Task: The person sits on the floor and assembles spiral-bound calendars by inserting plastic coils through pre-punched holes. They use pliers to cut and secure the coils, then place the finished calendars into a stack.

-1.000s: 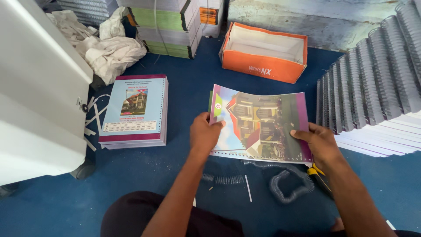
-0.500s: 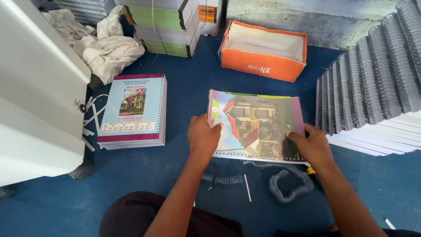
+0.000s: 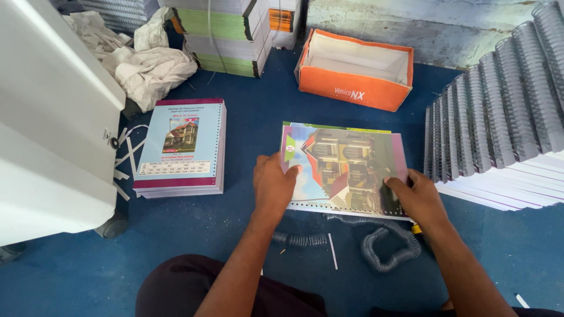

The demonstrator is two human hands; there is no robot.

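A stack of punched pages topped by a colourful cover with a building picture (image 3: 346,167) lies on the blue floor in front of me. My left hand (image 3: 273,185) presses on its left edge, fingers bent over the cover. My right hand (image 3: 417,196) rests on its lower right corner, thumb on top. The punched edge of the pages faces me. A grey spiral binding coil (image 3: 388,249) lies curled on the floor just below the stack, and a shorter coil piece (image 3: 299,239) sits near my left wrist.
A pile of finished booklets (image 3: 182,147) lies to the left. A white machine (image 3: 47,117) stands at far left. An open orange box (image 3: 355,70) sits behind. Spiral-bound books fan out at right (image 3: 499,117). Stacked paper (image 3: 226,32) and crumpled cloth (image 3: 147,64) lie at the back.
The cover stack has been lowered from a tilted lift to lie flat on the floor. Both hands stay on its edges.
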